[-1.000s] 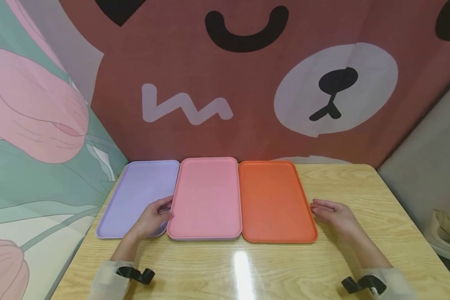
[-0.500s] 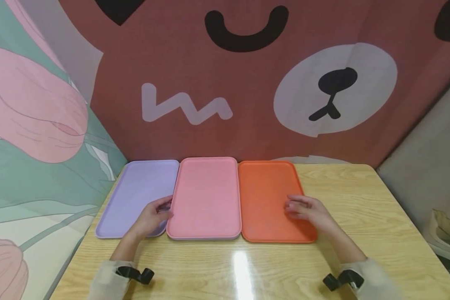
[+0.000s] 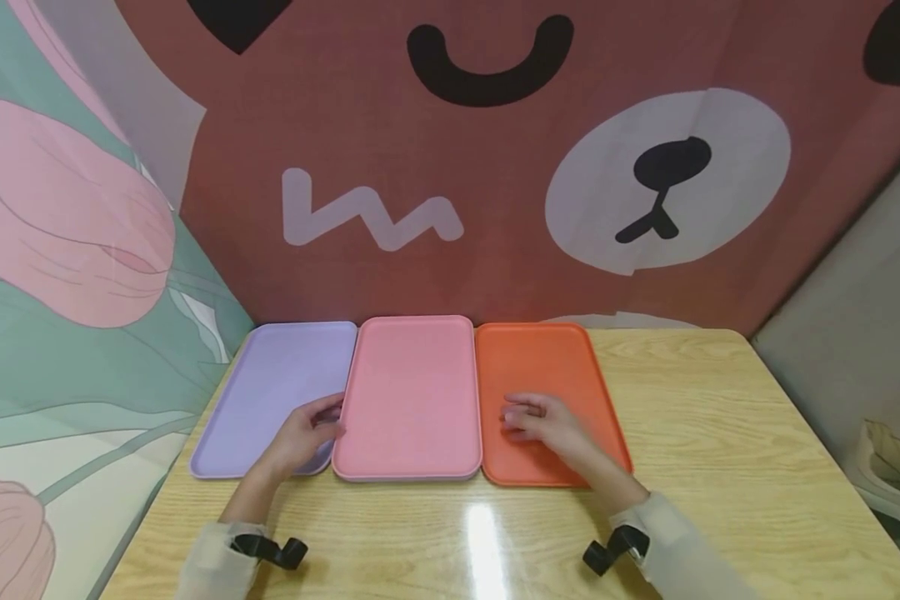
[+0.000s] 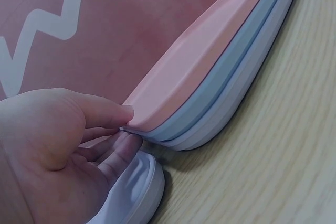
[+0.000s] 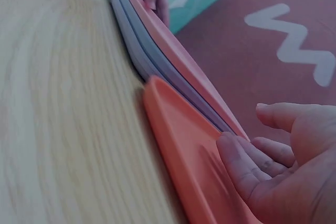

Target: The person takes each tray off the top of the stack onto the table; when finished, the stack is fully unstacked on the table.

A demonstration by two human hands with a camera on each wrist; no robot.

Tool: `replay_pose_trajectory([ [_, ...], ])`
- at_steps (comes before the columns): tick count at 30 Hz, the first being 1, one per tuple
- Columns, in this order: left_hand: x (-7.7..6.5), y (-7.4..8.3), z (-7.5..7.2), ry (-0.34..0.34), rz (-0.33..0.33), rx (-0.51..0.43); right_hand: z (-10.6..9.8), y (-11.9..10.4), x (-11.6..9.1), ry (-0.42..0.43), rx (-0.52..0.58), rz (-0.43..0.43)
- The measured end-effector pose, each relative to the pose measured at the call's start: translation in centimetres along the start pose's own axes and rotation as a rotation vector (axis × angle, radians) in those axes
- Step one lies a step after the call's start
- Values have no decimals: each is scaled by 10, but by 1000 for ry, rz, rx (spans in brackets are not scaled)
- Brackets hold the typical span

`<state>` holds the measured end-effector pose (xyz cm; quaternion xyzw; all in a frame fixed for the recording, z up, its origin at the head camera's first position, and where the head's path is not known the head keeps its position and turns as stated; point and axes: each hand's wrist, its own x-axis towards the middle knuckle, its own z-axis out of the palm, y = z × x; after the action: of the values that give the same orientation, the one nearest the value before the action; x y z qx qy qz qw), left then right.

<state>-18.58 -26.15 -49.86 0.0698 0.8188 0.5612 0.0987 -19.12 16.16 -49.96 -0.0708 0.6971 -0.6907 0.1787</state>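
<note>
In the head view, a pink tray (image 3: 407, 400) lies between a lavender tray (image 3: 285, 375) and an orange tray (image 3: 547, 358). The left wrist view shows the pink tray on top of a blue tray (image 4: 210, 87) and a pale tray (image 4: 247, 95). My left hand (image 3: 300, 437) is at the pink tray's left edge, its thumb on the rim and its fingers at the side just below, pinching it. Over the orange tray hovers my right hand (image 3: 543, 425), thumb and fingers apart and loosely bent, holding nothing, near the stack's right edge.
The trays stand along the back of a wooden table (image 3: 690, 400), against a wall cloth (image 3: 495, 208) with a bear print. A flowered cloth (image 3: 67, 217) hangs at left. A beige bin (image 3: 892, 458) stands beyond the table's right edge.
My right hand has moved left, from beside the orange tray's right edge to over its left part. My left hand and the trays stay in place.
</note>
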Motion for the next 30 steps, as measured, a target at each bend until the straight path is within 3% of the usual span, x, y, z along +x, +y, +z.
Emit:
replay_pose_trajectory([
  [7, 1, -1, 0, 4, 7, 7, 30, 2, 6, -8, 58, 6],
  [14, 1, 1, 2, 25, 14, 52, 50, 8, 12, 75, 64, 7],
  [19, 0, 1, 1, 29, 18, 51, 56, 12, 14, 108, 9, 26],
  [26, 1, -1, 2, 35, 37, 38, 61, 9, 11, 128, -152, -28],
  [30, 1, -1, 2, 35, 33, 42, 63, 6, 8, 180, -182, -46],
])
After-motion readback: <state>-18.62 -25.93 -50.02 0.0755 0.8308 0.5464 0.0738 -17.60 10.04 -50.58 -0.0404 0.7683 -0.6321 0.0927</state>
